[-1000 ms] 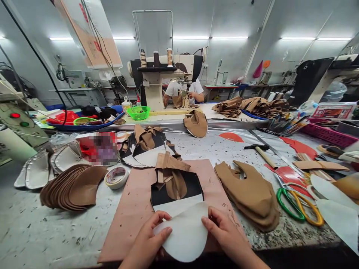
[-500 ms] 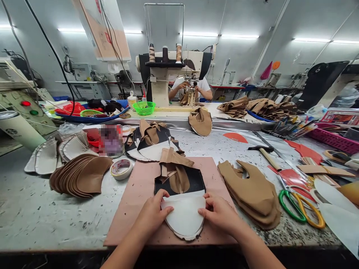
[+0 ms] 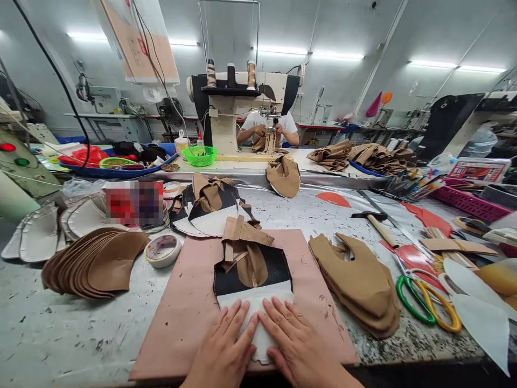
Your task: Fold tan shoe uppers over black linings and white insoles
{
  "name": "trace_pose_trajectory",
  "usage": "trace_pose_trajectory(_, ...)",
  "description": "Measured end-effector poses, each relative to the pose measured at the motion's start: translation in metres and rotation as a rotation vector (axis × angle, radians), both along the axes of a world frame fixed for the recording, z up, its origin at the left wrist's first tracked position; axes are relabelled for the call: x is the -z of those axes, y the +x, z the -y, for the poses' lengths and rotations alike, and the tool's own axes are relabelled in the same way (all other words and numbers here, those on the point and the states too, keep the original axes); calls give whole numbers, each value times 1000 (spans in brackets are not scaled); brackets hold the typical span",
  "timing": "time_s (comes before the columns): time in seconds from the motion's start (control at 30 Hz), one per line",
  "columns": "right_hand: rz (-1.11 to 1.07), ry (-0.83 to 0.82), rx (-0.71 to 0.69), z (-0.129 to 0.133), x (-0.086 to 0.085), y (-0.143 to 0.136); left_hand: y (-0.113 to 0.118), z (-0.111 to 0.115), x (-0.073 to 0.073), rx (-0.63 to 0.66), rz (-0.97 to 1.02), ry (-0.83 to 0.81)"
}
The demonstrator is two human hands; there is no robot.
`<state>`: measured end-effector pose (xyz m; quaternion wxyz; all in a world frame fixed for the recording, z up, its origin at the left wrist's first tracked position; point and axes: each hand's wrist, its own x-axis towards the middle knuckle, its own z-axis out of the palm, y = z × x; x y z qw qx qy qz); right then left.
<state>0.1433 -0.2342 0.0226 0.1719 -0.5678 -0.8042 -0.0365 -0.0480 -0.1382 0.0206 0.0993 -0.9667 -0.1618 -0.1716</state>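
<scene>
A shoe-upper-like piece with a black lining [image 3: 278, 265], tan parts and a white rounded end [image 3: 258, 291] lies on a pink board [image 3: 177, 318]. My left hand [image 3: 228, 339] rests flat on the left of the white part, fingers extended. Beside it, my right hand [image 3: 297, 337] presses flat on the right of that part, its fingers also stretched out. The fingertips of both hands nearly meet at the middle. Neither hand grasps anything. Much of the white part is hidden under the hands.
Left of the board are a tape roll [image 3: 162, 251] and stacked brown pieces [image 3: 92, 261]. Tan pieces [image 3: 359, 280], scissors [image 3: 428, 302] and a hammer [image 3: 379, 226] lie right. Similar pieces [image 3: 212, 207] sit behind. Beyond, a person [image 3: 288, 126] works at a sewing machine [image 3: 226, 116].
Both hands have let go of the white part's side edges and now lie flat on top of it, closer together. The view has shifted slightly, and the board appears nearer.
</scene>
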Motion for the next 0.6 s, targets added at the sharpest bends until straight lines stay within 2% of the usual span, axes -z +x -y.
trace_pose_trajectory(0.1,-80,-251,-2,-5,-5,9,-3,-6,2,-37,-44,-35)
trace_pose_trajectory(0.17,-154,-354,0,-8,-9,16,-5,-10,4,-37,-47,-29)
trace_pose_trajectory(0.4,-303,-492,4,-11,-16,22,-12,-16,14,-88,-10,-70)
trace_pose_trajectory(0.5,-340,-584,23,-13,-23,19,-12,-16,15,-116,1,-101)
trace_pose_trajectory(0.6,-371,-648,10,-16,-32,20,-12,-16,14,-127,-5,-55)
